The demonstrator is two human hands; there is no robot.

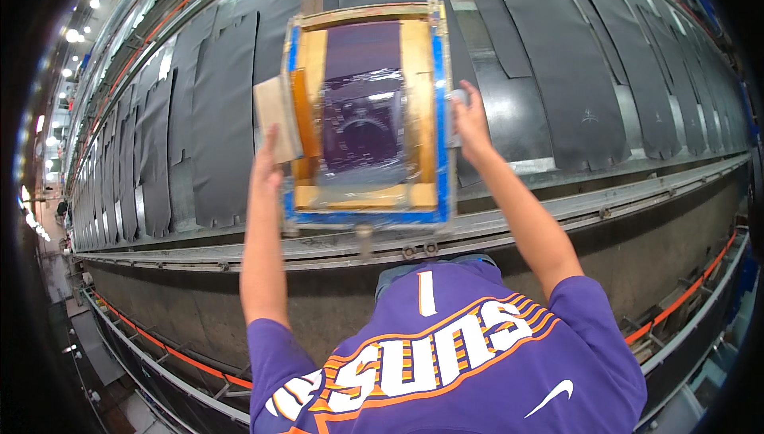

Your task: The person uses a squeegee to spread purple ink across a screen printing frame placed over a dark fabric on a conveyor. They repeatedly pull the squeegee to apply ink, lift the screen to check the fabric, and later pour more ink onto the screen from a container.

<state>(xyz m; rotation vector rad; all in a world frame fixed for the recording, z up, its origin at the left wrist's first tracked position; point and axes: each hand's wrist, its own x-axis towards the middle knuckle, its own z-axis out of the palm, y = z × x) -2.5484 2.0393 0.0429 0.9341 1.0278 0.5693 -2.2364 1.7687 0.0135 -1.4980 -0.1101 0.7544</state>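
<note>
A screen-printing frame [438, 139], edged with blue tape, is held up in front of me, over the long table. Yellowish mesh borders its dark purple middle panel [362, 127], which has a faint curved design. At its left side, a squeegee [274, 119] with a pale wooden handle and an orange edge overlaps the frame. My left hand [269, 155] is closed at the lower part of that handle; its fingers are partly hidden. My right hand [471, 125] grips the frame's right side, around a pale grip piece [459, 97].
Dark grey cut fabric panels [227, 123] lie in rows along the metal table [513, 119], on both sides of the frame. A metal rail [541, 203] with small fittings runs along the near edge. Orange-edged rails [692, 287] stand behind me.
</note>
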